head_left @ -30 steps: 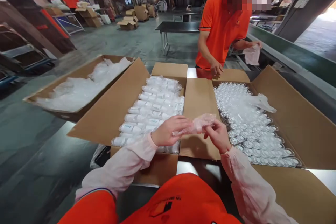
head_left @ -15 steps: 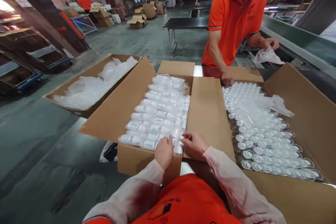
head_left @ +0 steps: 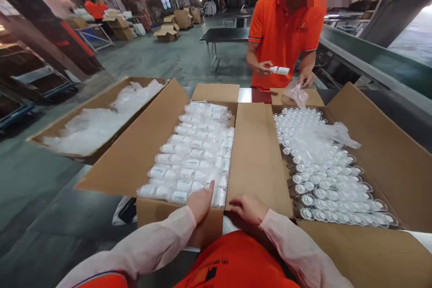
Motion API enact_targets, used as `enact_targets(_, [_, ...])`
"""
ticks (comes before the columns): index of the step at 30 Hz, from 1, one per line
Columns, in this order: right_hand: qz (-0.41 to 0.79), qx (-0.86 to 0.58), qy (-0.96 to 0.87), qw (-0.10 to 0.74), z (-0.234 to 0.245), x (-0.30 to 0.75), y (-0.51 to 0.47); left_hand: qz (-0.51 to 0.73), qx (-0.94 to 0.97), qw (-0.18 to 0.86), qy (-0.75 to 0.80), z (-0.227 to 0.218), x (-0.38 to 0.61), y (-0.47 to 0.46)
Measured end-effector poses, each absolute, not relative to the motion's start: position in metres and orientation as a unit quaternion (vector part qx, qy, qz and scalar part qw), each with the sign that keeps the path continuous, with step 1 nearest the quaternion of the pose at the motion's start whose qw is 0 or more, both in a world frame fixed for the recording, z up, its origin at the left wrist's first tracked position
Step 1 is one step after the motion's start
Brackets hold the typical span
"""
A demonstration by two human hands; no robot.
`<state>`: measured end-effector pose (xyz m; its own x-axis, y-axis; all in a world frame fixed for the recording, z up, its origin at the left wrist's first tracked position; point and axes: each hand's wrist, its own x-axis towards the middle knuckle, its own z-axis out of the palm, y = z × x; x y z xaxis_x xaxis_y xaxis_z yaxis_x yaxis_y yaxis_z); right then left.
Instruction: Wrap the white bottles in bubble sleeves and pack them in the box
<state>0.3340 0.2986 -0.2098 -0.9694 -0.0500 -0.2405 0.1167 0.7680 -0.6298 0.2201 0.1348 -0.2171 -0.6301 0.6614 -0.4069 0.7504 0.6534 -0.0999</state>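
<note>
My left hand [head_left: 201, 201] rests at the near wall of the left carton [head_left: 178, 222], one finger stretched up beside the bottles. It is open and holds nothing that I can see. White bottles [head_left: 185, 184] in clear bubble wrap lie in rows inside this carton, with some more along its right side. My right hand [head_left: 250, 209] is at the near corner of the cardboard flap [head_left: 261, 162] between the two cartons. Its fingers are loosely bent and apart, touching the cardboard edge. The right carton [head_left: 388, 144] holds rows of upright white-capped bottles [head_left: 347, 204].
Across the cartons a co-worker in an orange shirt [head_left: 286, 31] holds a white bottle [head_left: 280, 70] and a plastic bag [head_left: 297, 94]. A third carton [head_left: 84, 157] with plastic wrap stands left. Loose plastic [head_left: 339, 134] lies over the right carton's bottles. A dark table [head_left: 226, 34] stands behind.
Both my hands have moved back from the bottles, towards the carton's near edge. The co-worker has lifted a bottle from the right carton and brought the plastic bag in front of the body.
</note>
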Motion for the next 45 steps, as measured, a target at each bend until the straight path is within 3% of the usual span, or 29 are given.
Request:
enact_targets(6, [-0.369,0.014,0.921,0.126,-0.207,0.352,0.301,-0.028,0.493,0.02,0.869,-0.214,0.203,0.164])
enact_targets(12, [-0.382,0.03,0.918,0.099,-0.197,0.366,0.323,0.008,0.523,0.068,0.849,-0.268,0.192,0.177])
enact_targets(17, [-0.318,0.241,0.917,-0.003,-0.197,0.385,0.401,0.069,0.528,0.06,0.844,-0.273,0.188,0.168])
enact_targets(22, [-0.169,0.451,0.872,-0.091,-0.204,0.402,0.537,0.286,0.551,-0.009,0.784,-0.243,0.195,0.215])
enact_targets(25, [-0.136,0.459,0.873,-0.095,-0.213,0.397,0.593,0.327,0.588,0.047,0.739,-0.222,0.21,0.293])
enact_targets(28, [-0.128,0.446,0.881,-0.09,-0.225,0.382,0.617,0.214,0.58,0.167,0.768,-0.214,0.232,0.389])
enact_targets(33, [-0.151,0.45,0.87,-0.132,-0.241,0.379,0.634,0.151,0.531,0.205,0.808,-0.225,0.259,0.506])
enact_targets(39, [-0.216,0.474,0.809,-0.273,-0.234,0.412,0.655,0.178,0.515,0.215,0.81,-0.24,0.253,0.52])
enact_targets(45, [-0.298,0.52,0.709,-0.373,-0.217,0.432,0.679,0.333,0.514,0.213,0.761,-0.215,0.22,0.472])
